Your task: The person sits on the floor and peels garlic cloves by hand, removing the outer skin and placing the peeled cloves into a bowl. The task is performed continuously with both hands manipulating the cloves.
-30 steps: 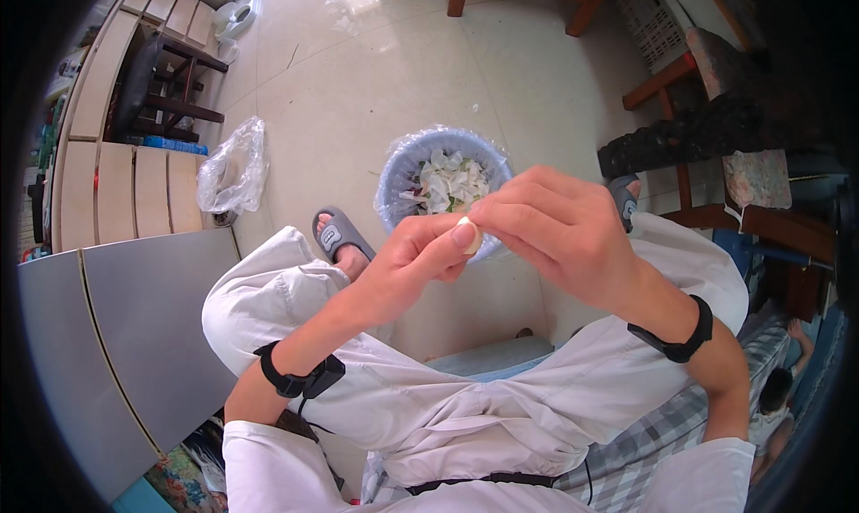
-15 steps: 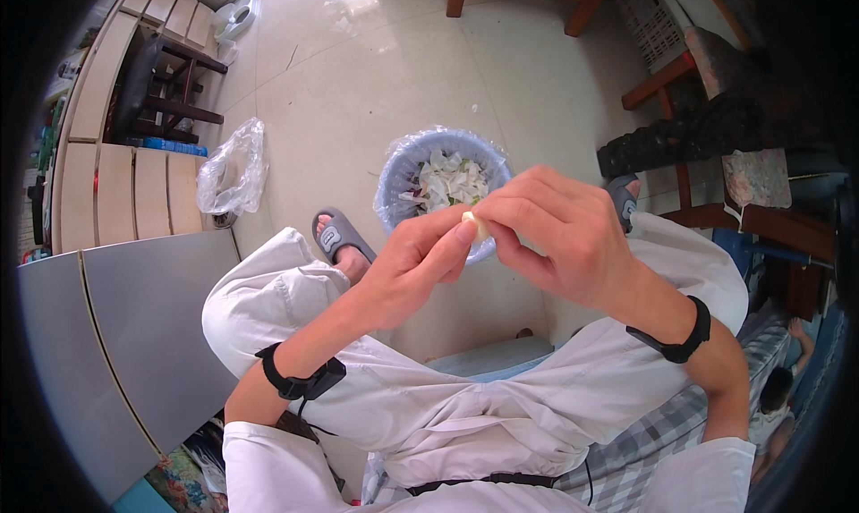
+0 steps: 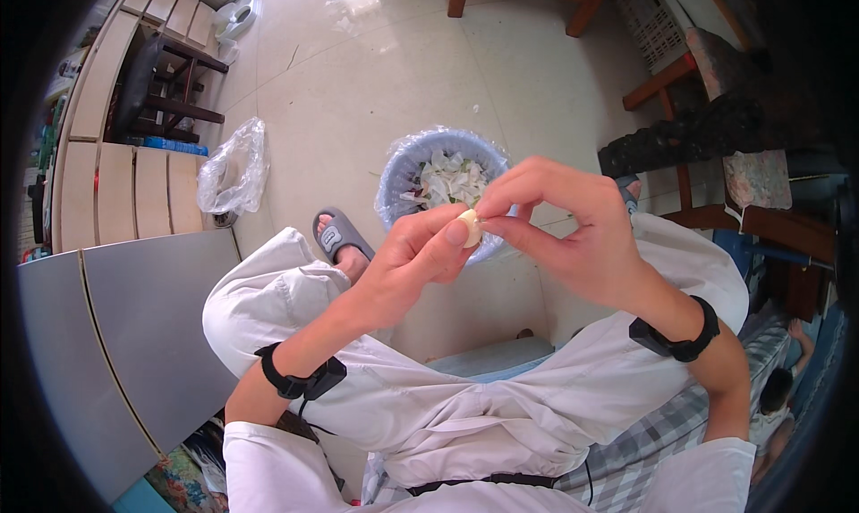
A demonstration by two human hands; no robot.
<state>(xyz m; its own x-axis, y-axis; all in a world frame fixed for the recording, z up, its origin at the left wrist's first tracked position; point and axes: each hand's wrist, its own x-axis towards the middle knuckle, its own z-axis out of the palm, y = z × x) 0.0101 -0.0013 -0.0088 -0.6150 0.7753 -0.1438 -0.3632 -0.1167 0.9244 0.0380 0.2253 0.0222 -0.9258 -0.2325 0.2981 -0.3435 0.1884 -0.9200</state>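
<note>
head view: a small pale clove (image 3: 470, 232) appears over the near rim of the blue bin (image 3: 388, 187), partly covered by a thumb. the left hand (image 3: 412, 264) has thumb and forefinger clamped on it. the right hand (image 3: 577, 222), nearer the bin's right side, has thumb and forefinger tips almost meeting at the clove's right flank; i cannot tell whether they grip a shred. so the clove lies just left of the right fingertips, its long axis seemingly pointing toward the bin, across their line. inside the bin are pale papery scraps (image 3: 447, 175); left of it, a grey sandal (image 3: 329, 237), and farther left a clear plastic bag (image 3: 215, 182).
</note>
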